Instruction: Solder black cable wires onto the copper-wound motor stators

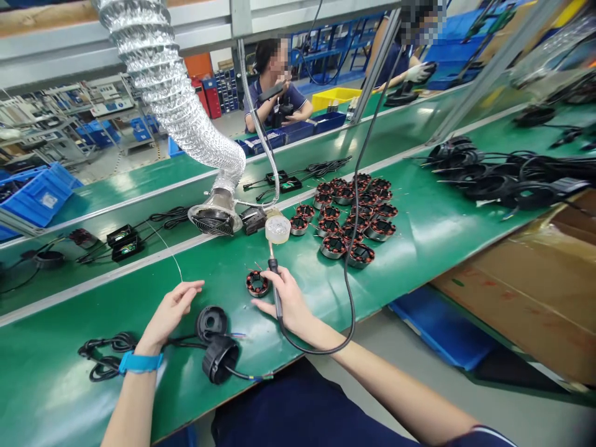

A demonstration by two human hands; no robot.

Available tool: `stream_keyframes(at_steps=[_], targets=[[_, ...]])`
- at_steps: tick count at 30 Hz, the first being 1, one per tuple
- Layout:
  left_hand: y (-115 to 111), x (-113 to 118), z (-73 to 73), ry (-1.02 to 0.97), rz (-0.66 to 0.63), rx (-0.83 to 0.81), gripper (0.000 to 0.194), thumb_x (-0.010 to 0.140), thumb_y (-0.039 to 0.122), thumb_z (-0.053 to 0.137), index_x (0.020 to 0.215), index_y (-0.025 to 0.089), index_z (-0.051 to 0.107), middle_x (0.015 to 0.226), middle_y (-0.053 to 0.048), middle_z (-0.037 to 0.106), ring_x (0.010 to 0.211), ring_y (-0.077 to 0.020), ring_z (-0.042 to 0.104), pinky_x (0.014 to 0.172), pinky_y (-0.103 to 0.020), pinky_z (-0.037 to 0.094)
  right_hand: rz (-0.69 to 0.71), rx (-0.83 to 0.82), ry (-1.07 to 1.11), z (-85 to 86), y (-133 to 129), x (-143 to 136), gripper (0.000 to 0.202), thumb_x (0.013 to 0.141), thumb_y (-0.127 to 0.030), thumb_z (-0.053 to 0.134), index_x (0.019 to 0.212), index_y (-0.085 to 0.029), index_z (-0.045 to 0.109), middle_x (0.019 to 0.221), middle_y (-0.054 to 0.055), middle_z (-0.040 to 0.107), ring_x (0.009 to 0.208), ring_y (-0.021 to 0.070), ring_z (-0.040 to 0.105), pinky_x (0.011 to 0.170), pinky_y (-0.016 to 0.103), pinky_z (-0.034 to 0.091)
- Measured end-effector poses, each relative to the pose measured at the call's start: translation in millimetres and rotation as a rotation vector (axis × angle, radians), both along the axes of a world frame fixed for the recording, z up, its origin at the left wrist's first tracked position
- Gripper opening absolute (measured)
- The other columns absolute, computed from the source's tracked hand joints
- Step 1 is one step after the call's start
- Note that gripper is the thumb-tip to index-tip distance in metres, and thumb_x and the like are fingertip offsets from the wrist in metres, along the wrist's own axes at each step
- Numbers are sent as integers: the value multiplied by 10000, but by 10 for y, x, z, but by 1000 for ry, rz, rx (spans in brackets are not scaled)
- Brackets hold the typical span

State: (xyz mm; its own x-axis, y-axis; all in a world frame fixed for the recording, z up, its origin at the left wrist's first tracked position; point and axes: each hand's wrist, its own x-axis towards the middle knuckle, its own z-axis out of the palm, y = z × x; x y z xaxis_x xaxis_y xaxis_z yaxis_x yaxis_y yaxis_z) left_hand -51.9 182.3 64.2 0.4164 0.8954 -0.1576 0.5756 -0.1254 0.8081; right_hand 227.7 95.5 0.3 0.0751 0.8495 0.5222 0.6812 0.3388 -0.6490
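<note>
My right hand (pixel 289 303) is closed round a soldering iron (pixel 277 292), whose tip points up at a round pale pot (pixel 278 229). Just left of the iron, a copper-wound ring (pixel 257 284) lies on the green table. My left hand (pixel 173 308) is raised over the table, index finger stretched to the right. A thin wire (pixel 176 261) runs up from its fingers, pinched at the fingertips. Two black round housings (pixel 218 359) with cables lie between my forearms, near the table edge. A coiled black cable (pixel 109 354) is beside my left wrist.
Several copper-wound rings (pixel 361 254) stand beyond my right hand. A silver duct (pixel 205 133) hangs over a fan (pixel 215 217). The iron's cord (pixel 352 292) loops across the right side. Black cabled parts (pixel 503 177) lie far right. Two people sit across the bench.
</note>
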Motion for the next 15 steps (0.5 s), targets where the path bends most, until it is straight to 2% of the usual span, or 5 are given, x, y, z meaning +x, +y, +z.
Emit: stream_keyframes(at_steps=[4,8,11,13,15], targets=[[231,306,1,-30,17,-41,541,822,573,539,1143,163,685,1037,-98,678,844,-195,577,642,-266,441,-35,-64,58,48,100,-122,487,801,-265,733,1226,-248,497,1135,97,472,940,251,605,829,424,551],[359,604,-68,-50,-94,-79,466,757,540,621,958,129,709,870,-84,696,704,-164,555,570,-250,386,196,-75,110,100,258,-197,477,790,-144,672,1213,-248,478,1117,64,461,900,185,590,829,341,532],[367,597,-130,-65,-81,-137,406,723,539,648,771,136,650,714,-40,647,565,-113,465,499,-228,309,387,-80,97,113,334,-214,530,752,-99,661,1224,-233,460,1121,55,462,862,157,572,804,303,518],[354,527,-163,-64,-25,-175,429,713,561,648,760,135,627,683,-20,622,489,-82,368,461,-224,243,371,-82,81,103,351,-228,530,752,-155,712,1214,-230,465,1113,56,467,886,173,563,815,318,509],[347,477,-186,-73,41,-169,472,714,588,635,825,129,644,722,-26,634,477,-78,345,453,-229,227,283,-91,72,86,360,-251,526,744,-257,778,1181,-232,486,1082,54,473,926,201,552,829,341,501]])
